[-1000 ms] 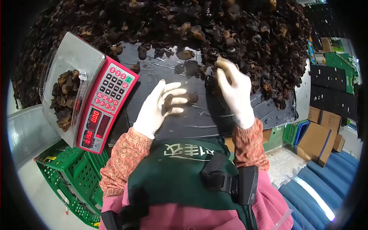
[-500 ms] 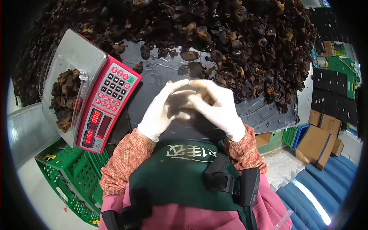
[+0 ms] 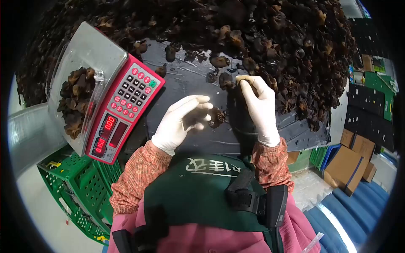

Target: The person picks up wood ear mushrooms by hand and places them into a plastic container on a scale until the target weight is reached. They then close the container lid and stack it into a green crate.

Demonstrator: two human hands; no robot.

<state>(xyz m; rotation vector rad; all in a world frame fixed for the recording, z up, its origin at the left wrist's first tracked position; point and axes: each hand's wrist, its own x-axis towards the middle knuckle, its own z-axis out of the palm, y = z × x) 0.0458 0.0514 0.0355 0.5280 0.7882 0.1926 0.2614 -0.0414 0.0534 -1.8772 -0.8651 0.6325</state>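
My left hand (image 3: pixel 179 122), in a white glove, hovers over the dark tabletop (image 3: pixel 177 84) with its fingers curved and apart, holding nothing. Just right of its fingertips lies a small dark fungus piece (image 3: pixel 217 117). My right hand (image 3: pixel 259 105), gloved too, reaches to the near edge of the fungus pile (image 3: pixel 291 55). Its thumb and index finger come together beside a dark piece (image 3: pixel 226 81); whatever may be between the fingertips is too small to make out.
On the left stands a red scale (image 3: pixel 122 105) bearing a clear tray of fungus (image 3: pixel 77 101). Green crates (image 3: pixel 80 189) are below it. Cardboard boxes (image 3: pixel 346 168) and blue rolls (image 3: pixel 354 211) lie at the lower right.
My hands were close together in front of me. My right hand has moved right and forward to the pile's edge. The small fungus piece beside my left hand now shows.
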